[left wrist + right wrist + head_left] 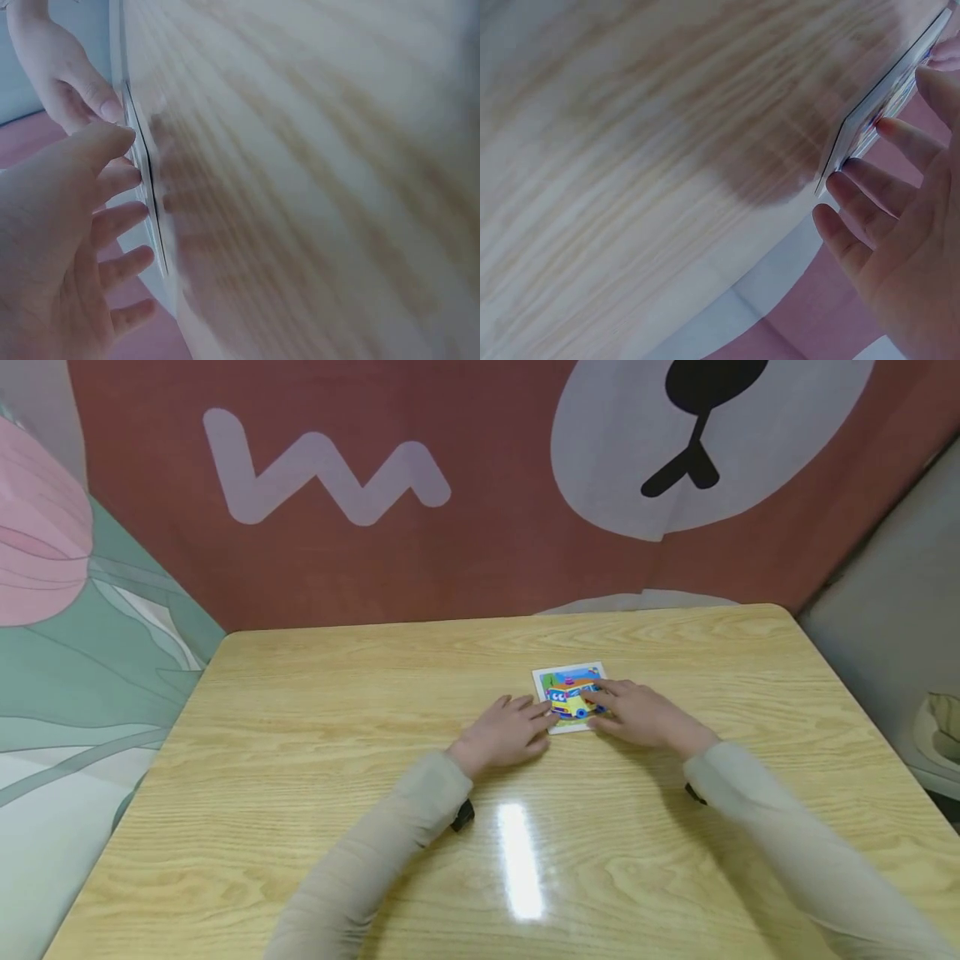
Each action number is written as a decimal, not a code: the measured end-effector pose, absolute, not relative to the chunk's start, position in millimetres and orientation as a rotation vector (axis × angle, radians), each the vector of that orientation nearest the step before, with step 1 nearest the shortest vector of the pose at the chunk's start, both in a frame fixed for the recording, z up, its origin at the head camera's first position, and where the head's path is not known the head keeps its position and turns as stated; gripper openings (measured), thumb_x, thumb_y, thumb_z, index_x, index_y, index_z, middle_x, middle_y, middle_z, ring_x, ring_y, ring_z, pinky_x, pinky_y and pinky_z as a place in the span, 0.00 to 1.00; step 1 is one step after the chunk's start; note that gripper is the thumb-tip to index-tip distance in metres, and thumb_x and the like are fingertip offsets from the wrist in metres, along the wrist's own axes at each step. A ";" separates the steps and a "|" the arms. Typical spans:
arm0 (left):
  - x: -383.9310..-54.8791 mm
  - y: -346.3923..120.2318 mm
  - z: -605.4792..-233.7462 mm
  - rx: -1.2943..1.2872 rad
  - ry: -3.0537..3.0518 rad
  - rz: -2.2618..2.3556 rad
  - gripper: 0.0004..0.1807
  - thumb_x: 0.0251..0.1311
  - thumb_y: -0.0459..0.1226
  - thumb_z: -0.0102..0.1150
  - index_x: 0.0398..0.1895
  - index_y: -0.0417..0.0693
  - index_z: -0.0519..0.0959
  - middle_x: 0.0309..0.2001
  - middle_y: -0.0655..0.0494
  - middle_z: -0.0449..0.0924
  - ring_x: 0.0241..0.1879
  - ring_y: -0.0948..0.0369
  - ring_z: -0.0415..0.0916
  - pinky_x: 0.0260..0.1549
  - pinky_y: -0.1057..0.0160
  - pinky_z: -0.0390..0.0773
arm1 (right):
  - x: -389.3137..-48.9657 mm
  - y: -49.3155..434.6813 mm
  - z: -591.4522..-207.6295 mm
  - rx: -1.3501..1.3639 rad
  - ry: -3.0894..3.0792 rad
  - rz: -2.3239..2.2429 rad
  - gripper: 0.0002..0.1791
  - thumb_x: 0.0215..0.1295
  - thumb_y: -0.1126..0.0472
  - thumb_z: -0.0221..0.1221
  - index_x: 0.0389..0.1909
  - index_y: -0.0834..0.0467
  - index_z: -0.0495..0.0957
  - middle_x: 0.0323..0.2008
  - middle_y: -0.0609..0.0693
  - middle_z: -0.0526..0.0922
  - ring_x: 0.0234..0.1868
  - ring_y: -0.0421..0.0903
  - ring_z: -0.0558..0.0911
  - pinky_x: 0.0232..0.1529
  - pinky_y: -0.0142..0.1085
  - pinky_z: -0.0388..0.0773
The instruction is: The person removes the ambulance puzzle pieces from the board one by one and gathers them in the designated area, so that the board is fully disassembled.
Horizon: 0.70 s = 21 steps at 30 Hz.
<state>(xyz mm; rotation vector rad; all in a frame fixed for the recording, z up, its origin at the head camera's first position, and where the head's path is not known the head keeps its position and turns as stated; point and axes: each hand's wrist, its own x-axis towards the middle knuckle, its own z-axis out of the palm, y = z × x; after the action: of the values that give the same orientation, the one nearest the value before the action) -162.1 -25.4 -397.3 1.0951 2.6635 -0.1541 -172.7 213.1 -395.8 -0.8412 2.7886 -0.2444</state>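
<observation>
A small flat square picture board [572,692] with a white border lies on the table. It shows a yellow cartoon vehicle with eyes. My left hand [506,732] is at its left side, with straight, spread fingers reaching its edge. From the right, my right hand [641,714] has its fingertips over the board's right part, covering some of the picture. In the left wrist view the board's thin edge [150,187] runs beside the left fingers. The right wrist view has the right fingers [862,199] along the board's side, some touching its face.
The light wood-grain table [300,735] has rounded far corners. Behind it stands a red-brown backdrop [495,552] with large white and black shapes. A floral panel [90,693] is on the left and a grey wall [892,568] on the right.
</observation>
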 end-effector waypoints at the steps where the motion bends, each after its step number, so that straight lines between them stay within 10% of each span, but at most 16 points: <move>1: -161.9 -25.2 -397.7 1.098 2.658 -0.166 0.28 0.74 0.52 0.32 0.75 0.61 0.53 0.76 0.62 0.51 0.74 0.54 0.53 0.71 0.49 0.57 | -172.4 212.3 -395.2 -0.849 2.789 -0.248 0.30 0.70 0.49 0.52 0.67 0.62 0.66 0.67 0.69 0.64 0.66 0.69 0.65 0.64 0.64 0.61; 21: -157.2 -32.8 -399.8 1.084 2.650 -0.129 0.28 0.74 0.52 0.35 0.74 0.60 0.55 0.75 0.61 0.52 0.74 0.55 0.54 0.71 0.50 0.58 | -170.4 208.7 -398.0 -0.869 2.790 -0.268 0.28 0.70 0.51 0.53 0.66 0.61 0.67 0.67 0.68 0.65 0.65 0.69 0.66 0.64 0.63 0.63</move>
<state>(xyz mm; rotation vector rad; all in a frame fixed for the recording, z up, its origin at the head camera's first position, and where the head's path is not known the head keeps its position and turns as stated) -157.2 -32.8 -399.8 1.0845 2.6502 -0.1292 -170.4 208.7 -398.0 -0.8691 2.7904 -0.2684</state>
